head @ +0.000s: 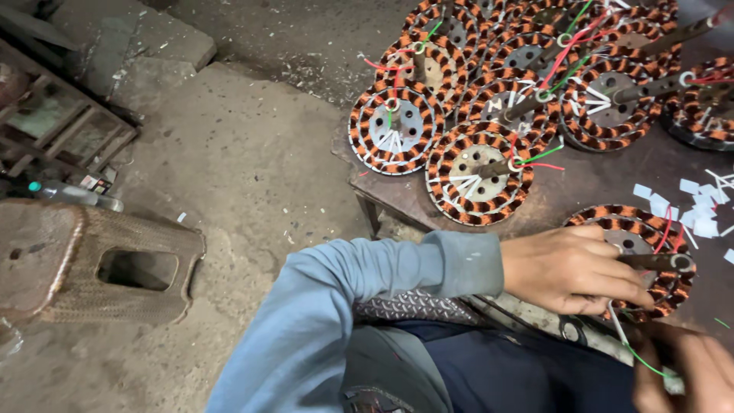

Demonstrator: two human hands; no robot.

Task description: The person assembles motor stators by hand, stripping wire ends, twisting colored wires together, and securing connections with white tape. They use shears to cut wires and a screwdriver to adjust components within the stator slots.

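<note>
Currently the left hand (573, 269) rests closed over a wound stator (638, 256) at the near edge of the low workbench (604, 183), fingers gripping its rim beside the central shaft (657, 261). The right hand (692, 371), partly out of frame, pinches thin lead wires (631, 344), green and white, pulled from that stator. Finished stators (478, 172) lie stacked just beyond. Risk: excess tension on the leads may tear the copper winding or strip insulation. Risk: the stator sits close to the bench edge and may slide off if the grip loosens.
</note>
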